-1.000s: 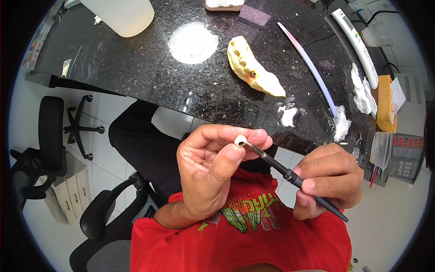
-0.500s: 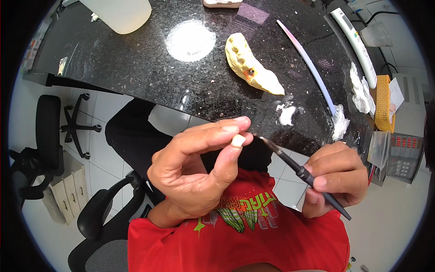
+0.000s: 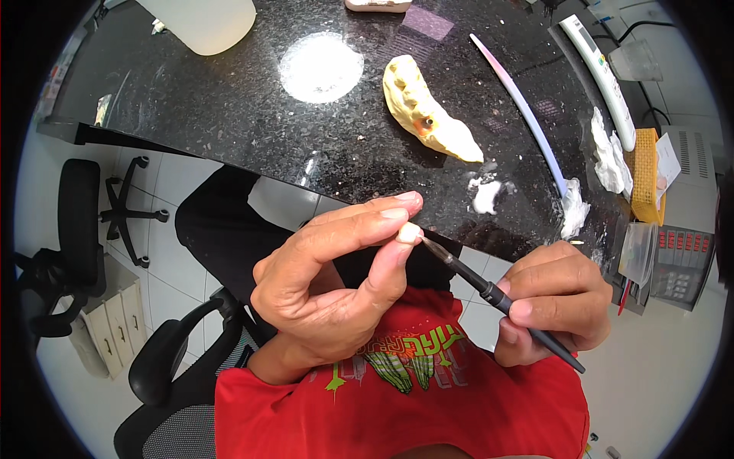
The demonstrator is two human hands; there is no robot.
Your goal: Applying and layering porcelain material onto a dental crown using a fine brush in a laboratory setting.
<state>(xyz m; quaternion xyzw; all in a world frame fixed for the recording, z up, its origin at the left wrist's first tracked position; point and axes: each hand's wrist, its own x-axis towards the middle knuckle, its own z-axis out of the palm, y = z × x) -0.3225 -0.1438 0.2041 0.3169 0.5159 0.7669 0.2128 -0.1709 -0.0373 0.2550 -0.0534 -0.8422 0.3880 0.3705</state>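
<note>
Between thumb and fingertips, my left hand pinches a small white dental crown just off the table's front edge. My right hand grips a dark-handled brush like a pen. The brush's tip meets the crown's right side, or comes very close to it. Beyond both hands, a yellow plaster dental model lies on the black speckled table. One spot on the model has an orange-brown ring around a dark hole.
White powder or paste dots the table right of the model. Farther right lie a curved pink-to-blue strip, crumpled white tissue, a long white device and a yellow woven basket. A translucent container stands far left.
My right hand has moved slightly left, bringing the brush tip from a gap away up to the crown. The crown has turned a little in my left fingertips.
</note>
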